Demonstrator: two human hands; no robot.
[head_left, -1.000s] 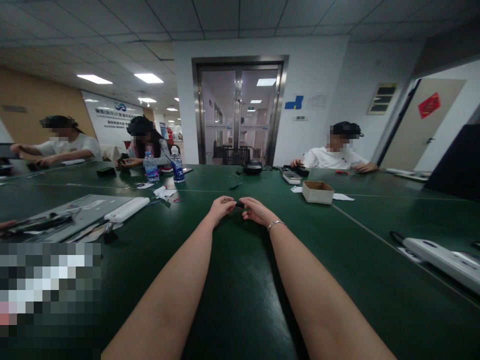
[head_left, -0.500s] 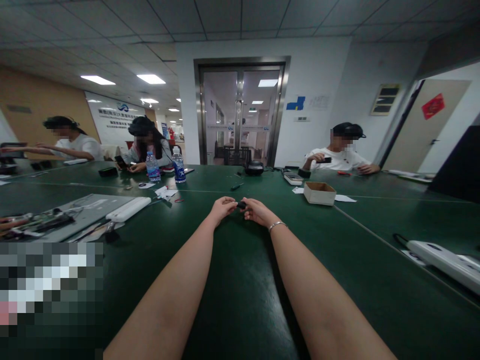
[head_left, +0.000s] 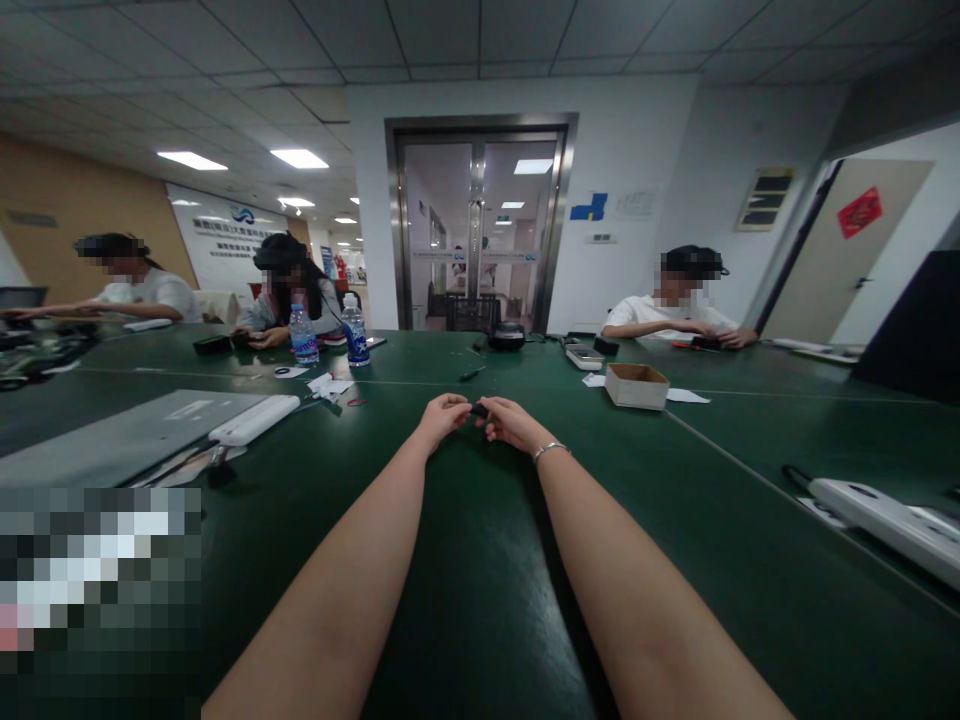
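Small black part (head_left: 478, 410) pinched between left hand (head_left: 442, 416) and right hand (head_left: 510, 422), fingertips closed on it, just above green table (head_left: 480, 560). Grip unchanged since a second ago; only slight fingertip adjustment noted. Handling judged ongoing.

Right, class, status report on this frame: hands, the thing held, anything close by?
Left hand and right hand both pinching a small black part. Held just above the green table. Nothing between the hands; cardboard box off to the right.

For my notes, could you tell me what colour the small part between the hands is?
Black: the small part, seen from the head camera.
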